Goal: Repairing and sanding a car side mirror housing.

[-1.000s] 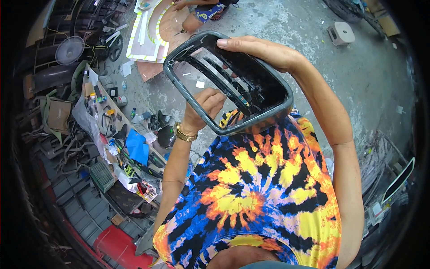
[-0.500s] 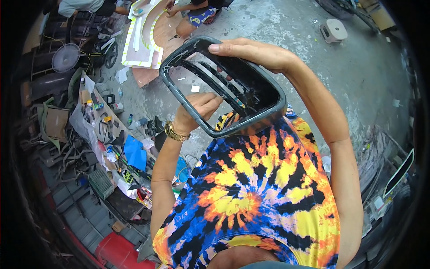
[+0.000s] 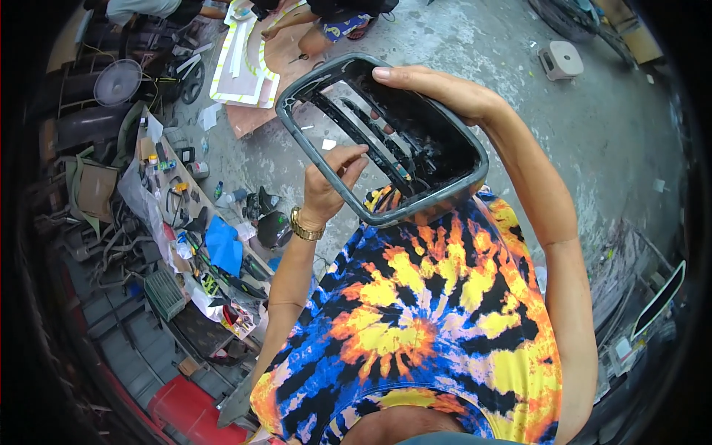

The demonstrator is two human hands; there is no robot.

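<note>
A black rectangular shell (image 3: 452, 159) with rounded corners, an open middle and long slats is held tilted in front of my chest. My right hand (image 3: 434, 87) grips its upper right side, thumb over the rim and some fingertips showing through the opening. Behind the lower left rim, my left hand (image 3: 334, 178) has bent fingers, with a fingertip at the end of a slat; what they hold, if anything, is hidden. A gold watch (image 3: 306, 226) is on my left wrist.
Two people (image 3: 341, 26) (image 3: 152, 11) are beside a pink board (image 3: 245, 119) with a white curved piece (image 3: 230, 67). A cluttered bench (image 3: 196, 230) and a fan (image 3: 117, 81) are on my left, a stool (image 3: 560, 59) at upper right, a red object (image 3: 185, 408) at lower left.
Since half a second ago, the shell and both hands sit slightly higher and further right in the picture. My left fingers have bent differently, one fingertip raised toward the slat.
</note>
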